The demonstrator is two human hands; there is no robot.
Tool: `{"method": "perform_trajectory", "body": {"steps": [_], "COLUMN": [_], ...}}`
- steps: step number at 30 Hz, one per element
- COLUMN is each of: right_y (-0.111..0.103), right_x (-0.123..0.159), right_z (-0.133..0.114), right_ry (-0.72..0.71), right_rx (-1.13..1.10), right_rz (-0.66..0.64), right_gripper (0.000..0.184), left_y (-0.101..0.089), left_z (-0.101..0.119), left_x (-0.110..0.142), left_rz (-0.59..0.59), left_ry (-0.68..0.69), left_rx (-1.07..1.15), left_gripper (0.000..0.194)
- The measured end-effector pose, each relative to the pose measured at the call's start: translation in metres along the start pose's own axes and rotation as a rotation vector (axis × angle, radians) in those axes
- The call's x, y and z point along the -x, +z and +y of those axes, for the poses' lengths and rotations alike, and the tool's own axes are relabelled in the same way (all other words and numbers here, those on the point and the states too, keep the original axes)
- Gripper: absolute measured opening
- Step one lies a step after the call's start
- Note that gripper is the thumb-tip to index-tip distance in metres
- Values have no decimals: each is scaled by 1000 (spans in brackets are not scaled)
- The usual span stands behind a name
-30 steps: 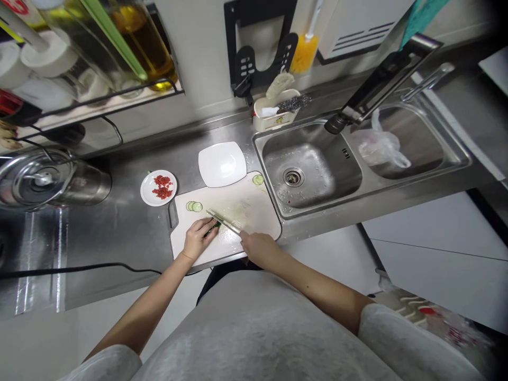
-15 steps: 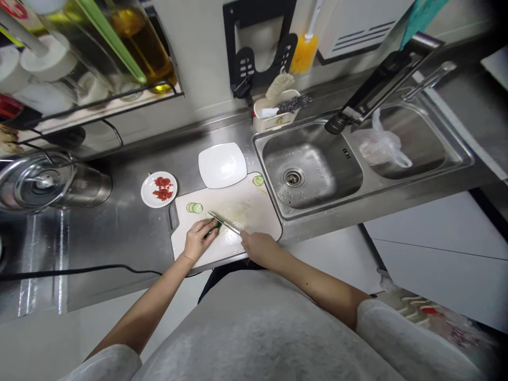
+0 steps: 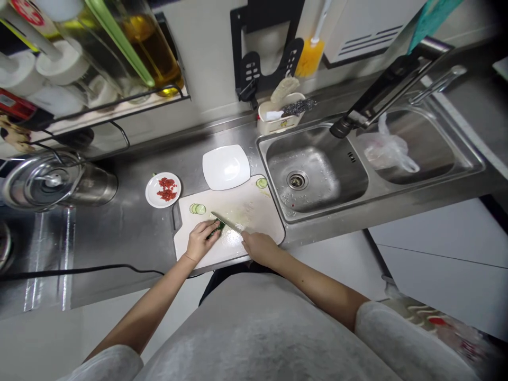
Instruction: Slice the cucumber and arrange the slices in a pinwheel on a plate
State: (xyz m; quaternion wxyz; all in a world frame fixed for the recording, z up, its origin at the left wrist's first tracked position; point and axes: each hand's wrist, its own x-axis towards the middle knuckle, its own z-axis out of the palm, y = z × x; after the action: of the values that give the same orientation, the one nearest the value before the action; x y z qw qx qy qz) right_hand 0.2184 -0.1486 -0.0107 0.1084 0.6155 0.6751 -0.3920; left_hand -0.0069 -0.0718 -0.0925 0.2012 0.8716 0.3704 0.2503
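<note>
My left hand (image 3: 201,241) presses a dark green piece of cucumber (image 3: 216,230) onto the white cutting board (image 3: 246,206), fingers closed over it and partly hiding it. In my right hand (image 3: 257,246) is the handle of a kitchen knife (image 3: 228,223), its blade slanting up and left beside my left fingertips, at the cucumber's right end. Overlapping pale green cucumber slices (image 3: 197,209) lie on the board's left part. Another cut cucumber bit (image 3: 261,183) rests at its upper right corner. Wet marks show under the blade.
Behind the board stands a white square plate (image 3: 226,167). Left of it is a round plate (image 3: 149,190) with chopped red pieces. A steel sink (image 3: 317,196) borders the board on the right. A metal pot (image 3: 93,182) and black cable (image 3: 99,269) are further left.
The whole view has shifted slightly, so things appear a little further right. The knife blade shows its face more now; both hands keep their holds near the same spot on the board.
</note>
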Motion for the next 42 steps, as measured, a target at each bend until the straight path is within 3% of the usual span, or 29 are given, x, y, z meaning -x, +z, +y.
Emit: {"method": "perform_trajectory", "body": {"steps": [10, 15, 21, 25, 29, 36, 42], "right_y": [6, 2, -6, -7, -3, -1, 1], "right_x": [0, 9, 24, 30, 34, 42, 44], "right_z": [1, 5, 12, 16, 20, 24, 29], "right_ry": [29, 31, 61, 68, 58, 29, 66], "right_rx": [-6, 35, 113, 167, 228, 246, 242], "right_rz": [38, 128, 194, 233, 261, 282, 278], "right_gripper": [31, 35, 39, 41, 40, 42, 41], "left_y": [-3, -5, -4, -4, -12, -18, -10], "left_z": [6, 10, 11, 15, 25, 43, 49], "left_x": [0, 0, 2, 0, -10, -34, -35], "left_rz": [-31, -19, 106, 173, 159, -98, -45], "left_ry": [-66, -94, -312, -373, -289, 5, 93], "left_rx": [-5, 3, 1, -7, -34, -129, -52], "left_gripper": [25, 29, 38, 39, 39, 39, 16]}}
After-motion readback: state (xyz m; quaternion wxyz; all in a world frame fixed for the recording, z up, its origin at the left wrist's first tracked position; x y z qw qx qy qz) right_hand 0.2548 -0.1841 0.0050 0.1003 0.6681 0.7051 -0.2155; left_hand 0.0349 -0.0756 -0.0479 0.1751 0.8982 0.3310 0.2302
